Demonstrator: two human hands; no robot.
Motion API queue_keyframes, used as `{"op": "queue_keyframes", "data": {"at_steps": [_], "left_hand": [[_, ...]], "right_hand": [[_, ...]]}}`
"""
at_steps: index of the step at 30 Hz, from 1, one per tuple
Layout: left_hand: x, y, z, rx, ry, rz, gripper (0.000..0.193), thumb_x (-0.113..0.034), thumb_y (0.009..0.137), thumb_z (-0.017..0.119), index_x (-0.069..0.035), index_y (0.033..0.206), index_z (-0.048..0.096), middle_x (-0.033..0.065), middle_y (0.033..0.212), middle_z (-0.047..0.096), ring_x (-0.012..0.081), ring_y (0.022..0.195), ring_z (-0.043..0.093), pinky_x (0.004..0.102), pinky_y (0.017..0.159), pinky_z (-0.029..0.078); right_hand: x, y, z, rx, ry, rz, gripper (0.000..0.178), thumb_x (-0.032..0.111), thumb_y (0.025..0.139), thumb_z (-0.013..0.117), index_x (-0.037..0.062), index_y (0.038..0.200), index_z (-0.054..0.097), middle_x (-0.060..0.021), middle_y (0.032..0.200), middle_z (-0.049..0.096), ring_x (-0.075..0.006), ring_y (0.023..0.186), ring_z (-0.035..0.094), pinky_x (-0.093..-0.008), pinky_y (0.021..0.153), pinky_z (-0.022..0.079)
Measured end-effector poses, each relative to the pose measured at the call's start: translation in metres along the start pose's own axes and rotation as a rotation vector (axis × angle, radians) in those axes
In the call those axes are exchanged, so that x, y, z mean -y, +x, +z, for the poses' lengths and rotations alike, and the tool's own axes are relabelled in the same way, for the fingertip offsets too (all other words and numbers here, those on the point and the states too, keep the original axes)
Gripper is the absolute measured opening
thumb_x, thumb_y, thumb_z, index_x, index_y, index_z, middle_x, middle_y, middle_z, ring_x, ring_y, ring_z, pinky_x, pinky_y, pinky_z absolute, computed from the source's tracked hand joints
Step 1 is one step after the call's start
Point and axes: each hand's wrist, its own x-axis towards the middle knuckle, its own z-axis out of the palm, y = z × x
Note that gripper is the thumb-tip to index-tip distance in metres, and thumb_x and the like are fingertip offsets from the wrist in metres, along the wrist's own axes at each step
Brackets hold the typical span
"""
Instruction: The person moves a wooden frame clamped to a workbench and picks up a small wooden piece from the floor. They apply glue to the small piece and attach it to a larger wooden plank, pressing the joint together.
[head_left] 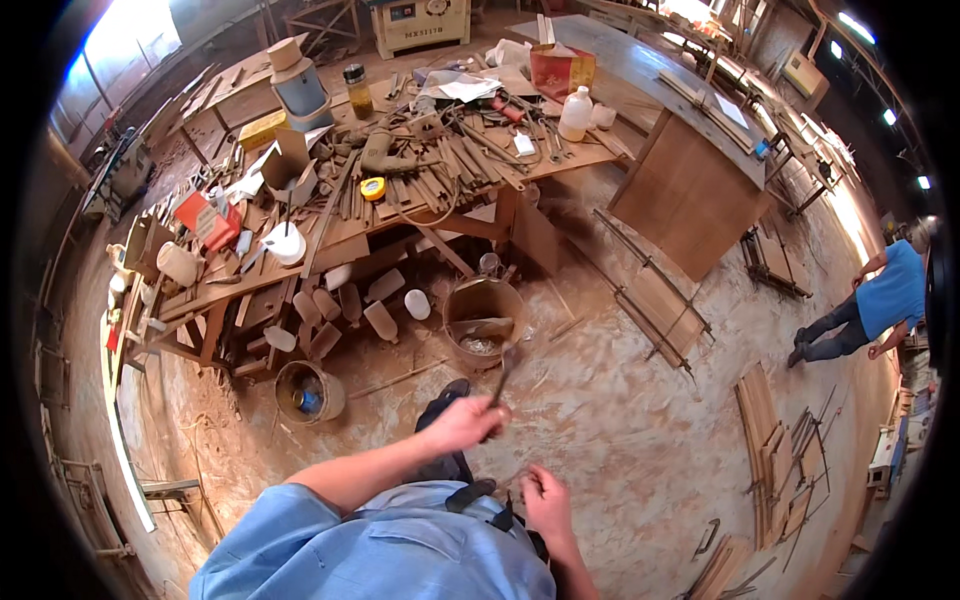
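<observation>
My left hand (466, 424) is closed round a slim dark-handled tool (504, 376). Its upper end widens slightly and points away from me, toward a large round bucket (460, 338); its exact kind is too small to tell. Whitish material shows inside that bucket, with a flat piece lying across it. Close to my waist, my right hand (546, 502) has its fingers curled together. A thin brownish bit seems to show at those fingertips, but I cannot make it out. Both hands are apart from each other, above the floor.
Ahead stands a workbench (345, 240) heaped with wood strips, a drill (385, 155), a tape measure (373, 188) and bottles. A smaller bucket (310, 393) sits on the floor at left. Boards (765, 450) and clamps lie at right, where a person in blue (893, 290) stands.
</observation>
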Motion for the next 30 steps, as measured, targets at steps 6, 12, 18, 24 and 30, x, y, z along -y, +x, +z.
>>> {"op": "queue_keyframes", "data": {"at_steps": [6,12,18,24,30], "left_hand": [[0.012,0.081,-0.149,-0.477,0.224,-0.061,0.024,-0.026,0.096,0.053,-0.003,0.094,0.058,0.0021,0.067,0.055,0.0127,0.058,0.052,0.0304,0.053,0.044],[-0.093,0.208,-0.300,-0.679,0.456,0.051,0.032,-0.022,0.092,0.051,-0.001,0.114,0.060,0.0227,0.095,0.067,0.0334,0.087,0.066,0.0421,0.078,0.051],[-0.145,0.336,-0.439,-0.717,1.113,-0.023,0.027,-0.025,0.089,0.053,-0.008,0.105,0.066,0.0151,0.097,0.068,0.0352,0.091,0.065,0.0440,0.078,0.053],[-0.134,0.404,-0.494,-0.676,1.244,0.206,0.021,-0.023,0.089,0.051,-0.012,0.103,0.063,0.0157,0.100,0.065,0.0360,0.094,0.061,0.0472,0.076,0.050],[-0.104,0.444,-0.549,-0.663,1.605,0.056,0.032,-0.016,0.095,0.044,-0.009,0.122,0.060,0.0179,0.105,0.062,0.0342,0.102,0.057,0.0466,0.085,0.048]], "right_hand": [[-0.034,0.045,-0.008,-0.117,0.084,0.266,0.033,0.016,0.090,0.062,-0.0048,0.115,0.060,-0.0102,0.087,0.067,-0.0138,0.073,0.064,-0.0279,0.065,0.052],[-0.013,0.063,-0.007,-0.278,0.214,0.549,0.032,0.017,0.093,0.056,-0.0046,0.116,0.057,-0.0124,0.088,0.067,-0.0167,0.064,0.065,-0.0282,0.052,0.052],[-0.005,0.062,0.011,-0.298,0.237,0.703,0.031,0.016,0.093,0.056,-0.0049,0.117,0.058,-0.0129,0.089,0.068,-0.0165,0.063,0.065,-0.0287,0.055,0.054],[-0.008,0.032,0.031,-0.385,0.125,0.829,0.029,0.021,0.093,0.059,-0.0008,0.111,0.064,-0.0097,0.085,0.069,-0.0161,0.066,0.066,-0.0288,0.057,0.055],[0.028,0.050,0.018,-0.348,-0.089,0.766,0.034,0.033,0.091,0.057,0.0060,0.109,0.068,-0.0176,0.100,0.068,-0.0336,0.095,0.065,-0.0380,0.086,0.051]]}}
